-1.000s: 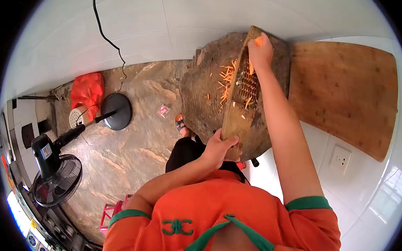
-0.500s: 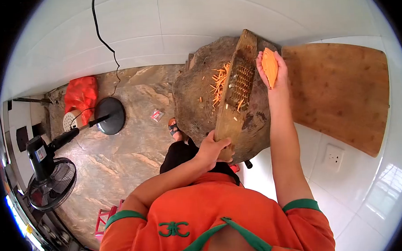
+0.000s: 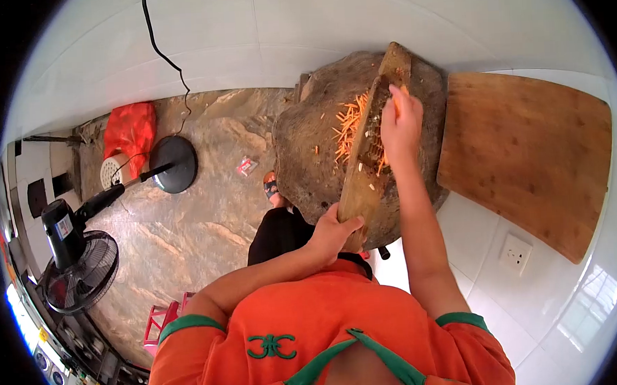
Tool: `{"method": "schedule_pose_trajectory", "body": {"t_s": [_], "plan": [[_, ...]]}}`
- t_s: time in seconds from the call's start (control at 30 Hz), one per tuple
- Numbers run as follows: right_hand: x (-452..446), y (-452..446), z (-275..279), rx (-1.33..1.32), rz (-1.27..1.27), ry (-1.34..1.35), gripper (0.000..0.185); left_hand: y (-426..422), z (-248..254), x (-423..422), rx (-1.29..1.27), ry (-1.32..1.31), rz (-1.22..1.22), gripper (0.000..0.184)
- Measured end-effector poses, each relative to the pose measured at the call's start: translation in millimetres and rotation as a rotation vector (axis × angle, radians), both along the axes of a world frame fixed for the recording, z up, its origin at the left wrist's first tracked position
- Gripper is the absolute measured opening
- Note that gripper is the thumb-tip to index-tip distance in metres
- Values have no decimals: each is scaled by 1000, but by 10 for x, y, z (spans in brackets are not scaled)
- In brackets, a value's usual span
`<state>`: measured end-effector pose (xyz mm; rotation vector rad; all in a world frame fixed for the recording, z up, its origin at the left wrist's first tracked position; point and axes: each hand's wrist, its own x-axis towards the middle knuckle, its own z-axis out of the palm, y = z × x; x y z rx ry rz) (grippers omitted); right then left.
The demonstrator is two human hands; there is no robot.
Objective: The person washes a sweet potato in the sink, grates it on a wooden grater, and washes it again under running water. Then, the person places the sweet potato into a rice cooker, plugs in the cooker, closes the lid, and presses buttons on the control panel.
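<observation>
A long wooden grater (image 3: 365, 198) leans over a round wooden block (image 3: 305, 148), with a metal shredding patch in its middle. My left hand (image 3: 332, 234) grips the grater's near end, thumb on top. At the upper part of the shredding patch, my right hand (image 3: 403, 123) is closed around an orange piece that looks like a carrot (image 3: 405, 90). Most of it is hidden under the fingers. Orange shreds (image 3: 349, 127) lie heaped on the block along the grater's left side, and a few cling to the grating surface.
A brown wooden board (image 3: 527, 155) leans against the tiled wall on the right, above a wall socket (image 3: 515, 252). On the left floor stand a black fan (image 3: 81, 271), a red plastic bag (image 3: 128, 135) and a red stool (image 3: 161, 324). A black cable (image 3: 165, 58) hangs down the wall.
My right hand has turned palm down and moved from beside the grater onto its shredding patch with the carrot. My left hand keeps its grip on the near end.
</observation>
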<state>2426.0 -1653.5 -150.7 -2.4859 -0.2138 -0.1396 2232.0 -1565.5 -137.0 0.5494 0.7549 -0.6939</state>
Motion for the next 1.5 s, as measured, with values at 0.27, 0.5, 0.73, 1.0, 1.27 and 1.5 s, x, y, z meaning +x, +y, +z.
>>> {"method": "schedule_pose_trajectory", "body": {"t_s": [0.27,0.5,0.73,1.0,1.27,1.5], "plan": [[1423,-222,-623,422,-336,168,30,43,156,19,-47,-4,11,48],[1072,-841,-67,1794,-277,746,31,-3,15,-7,-23,3,-13,43],[647,-642,-63,1650,-306,687,32,-4,-14,-32,-56,-11,-3,42],[-138,-28,-24,541,-76,186,47,-21,14,-12,-15,3,-4,43],[677,-40,-375,133,-70,-56,41,6,44,-24,-22,-32,-19,41],[1192,-315,-534,1131,-583,116,39,18,72,-1,-12,-15,-20,43]]}}
